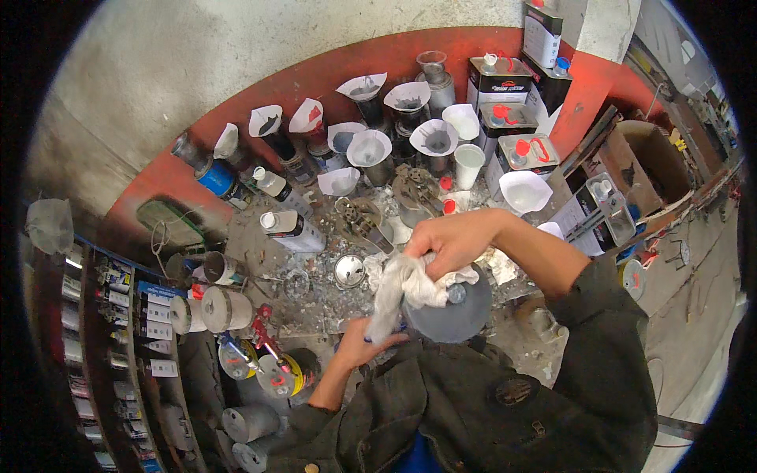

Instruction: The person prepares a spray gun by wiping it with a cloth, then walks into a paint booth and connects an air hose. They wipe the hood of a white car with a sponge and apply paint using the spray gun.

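My right hand [451, 243] pinches a crumpled white rag [422, 285], which hangs down in front of my chest. Under the rag sits a round grey lid-like disc [461, 319] with a small knob, close to my jacket. My left hand [364, 344] is closed at the rag's lower end, its thumb pointing right. Whatever its fingers grip is mostly hidden; a bit of blue shows beside them. An open round tin [349, 271] stands on the bench beyond the left hand.
Cups with paper strainers [369, 148] crowd the bench's back, beside metal cans [501, 79] with red caps. Two clamp-like metal holders [363, 221] stand mid-bench. Spray guns [266, 335] rest on tins at left, near a shelf of cans [118, 339]. A cardboard box [650, 162] stands right.
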Tool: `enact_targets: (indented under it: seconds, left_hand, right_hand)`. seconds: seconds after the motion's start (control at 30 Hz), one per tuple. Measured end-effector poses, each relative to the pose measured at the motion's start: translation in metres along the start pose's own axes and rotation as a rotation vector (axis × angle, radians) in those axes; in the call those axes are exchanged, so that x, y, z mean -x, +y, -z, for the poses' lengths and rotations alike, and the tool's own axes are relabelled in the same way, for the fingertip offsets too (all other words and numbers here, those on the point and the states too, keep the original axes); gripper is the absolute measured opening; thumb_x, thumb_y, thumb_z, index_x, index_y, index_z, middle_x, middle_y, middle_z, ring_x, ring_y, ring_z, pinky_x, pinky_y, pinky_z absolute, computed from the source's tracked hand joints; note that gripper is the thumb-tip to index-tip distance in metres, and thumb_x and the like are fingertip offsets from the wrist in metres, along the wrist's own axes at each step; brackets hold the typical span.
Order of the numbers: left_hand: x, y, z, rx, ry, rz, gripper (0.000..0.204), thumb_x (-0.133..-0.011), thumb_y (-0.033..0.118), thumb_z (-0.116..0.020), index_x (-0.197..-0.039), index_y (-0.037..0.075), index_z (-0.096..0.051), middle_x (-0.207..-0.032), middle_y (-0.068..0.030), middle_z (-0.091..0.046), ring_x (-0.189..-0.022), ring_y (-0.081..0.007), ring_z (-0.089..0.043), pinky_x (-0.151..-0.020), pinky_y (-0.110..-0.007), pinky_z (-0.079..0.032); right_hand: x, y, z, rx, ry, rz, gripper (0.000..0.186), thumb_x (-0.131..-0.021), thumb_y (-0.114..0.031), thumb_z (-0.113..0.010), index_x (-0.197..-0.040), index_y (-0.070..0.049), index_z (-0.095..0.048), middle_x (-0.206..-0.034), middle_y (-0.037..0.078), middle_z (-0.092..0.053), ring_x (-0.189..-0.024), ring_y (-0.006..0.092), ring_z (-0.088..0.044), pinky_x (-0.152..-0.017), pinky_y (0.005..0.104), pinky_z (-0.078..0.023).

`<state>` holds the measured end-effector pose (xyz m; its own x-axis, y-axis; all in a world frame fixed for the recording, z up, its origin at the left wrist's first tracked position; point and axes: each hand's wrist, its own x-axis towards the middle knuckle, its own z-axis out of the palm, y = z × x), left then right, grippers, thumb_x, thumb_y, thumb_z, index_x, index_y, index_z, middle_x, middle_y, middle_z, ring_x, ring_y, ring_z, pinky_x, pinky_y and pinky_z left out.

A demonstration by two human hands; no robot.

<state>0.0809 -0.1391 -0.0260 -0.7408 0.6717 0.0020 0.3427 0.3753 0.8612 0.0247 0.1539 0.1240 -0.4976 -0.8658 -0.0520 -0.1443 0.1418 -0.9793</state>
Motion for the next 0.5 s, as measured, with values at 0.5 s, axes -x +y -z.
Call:
enact_targets:
  seconds: [0.5]
  left_hand:
    - [-0.042, 0.021, -0.023, 0.378, 0.191, 0.406, 0.025, -0.085, 0.024, -0.077, -0.09, 0.0, -0.069, -0.067, 0.0019, -0.062, -0.059, -0.0044, -0.052, -0.052, -0.024, -0.041]
  right_hand:
    - [0.002, 0.005, -0.05, 1.641, 0.571, 0.293, 0.031, -0.077, -0.015, -0.061, -0.105, -0.004, -0.071, -0.116, 0.011, -0.068, -0.121, 0.027, -0.058, -0.114, 0.0574, -0.029]
